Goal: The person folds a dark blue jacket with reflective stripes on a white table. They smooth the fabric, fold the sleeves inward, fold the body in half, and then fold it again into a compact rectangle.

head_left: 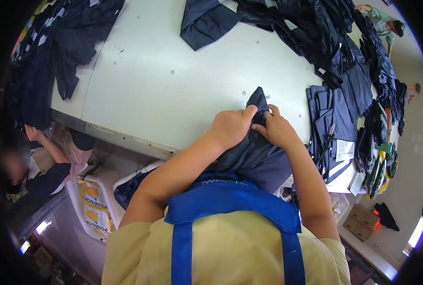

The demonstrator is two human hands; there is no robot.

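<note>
Navy garment [255, 154] — long axis pointing away across the table [173, 71] — both hands [252, 126] gripping it.

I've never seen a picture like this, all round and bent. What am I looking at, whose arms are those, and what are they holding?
There is no machine here. A person wears a wide-angle camera on the head, looking down, which bends straight edges. The two bare forearms from below are that person's own. The left hand and right hand both pinch a dark navy garment at the near edge of a pale grey table. More dark garments lie in heaps along the far side, and a folded stack sits to the right. Another person's hand shows at lower left.
</note>
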